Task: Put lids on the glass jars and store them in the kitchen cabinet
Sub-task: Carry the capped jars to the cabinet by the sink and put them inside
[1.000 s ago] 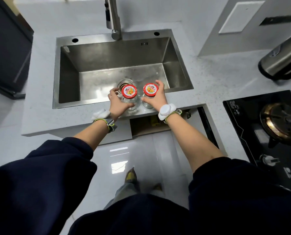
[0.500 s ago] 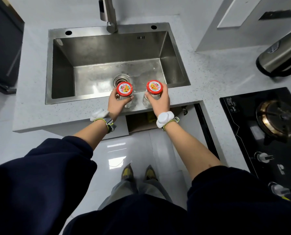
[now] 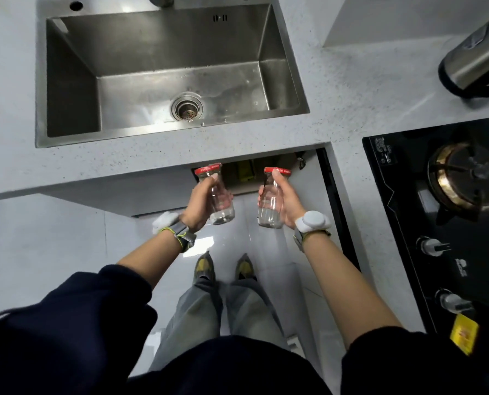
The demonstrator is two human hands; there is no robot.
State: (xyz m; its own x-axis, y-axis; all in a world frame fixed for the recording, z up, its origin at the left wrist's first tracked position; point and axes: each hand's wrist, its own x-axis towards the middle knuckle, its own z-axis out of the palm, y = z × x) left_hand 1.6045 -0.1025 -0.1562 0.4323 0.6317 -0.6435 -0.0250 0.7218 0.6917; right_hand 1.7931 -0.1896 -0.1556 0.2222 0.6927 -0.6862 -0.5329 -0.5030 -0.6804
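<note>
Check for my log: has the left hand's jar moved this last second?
Yes. The jar has left the sink rim, coming toward the person, down before the open cabinet.

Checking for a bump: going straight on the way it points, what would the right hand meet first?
The right hand, with its red-lidded clear glass jar, would likely enter the dark open under-counter cabinet; depth is unclear.
</note>
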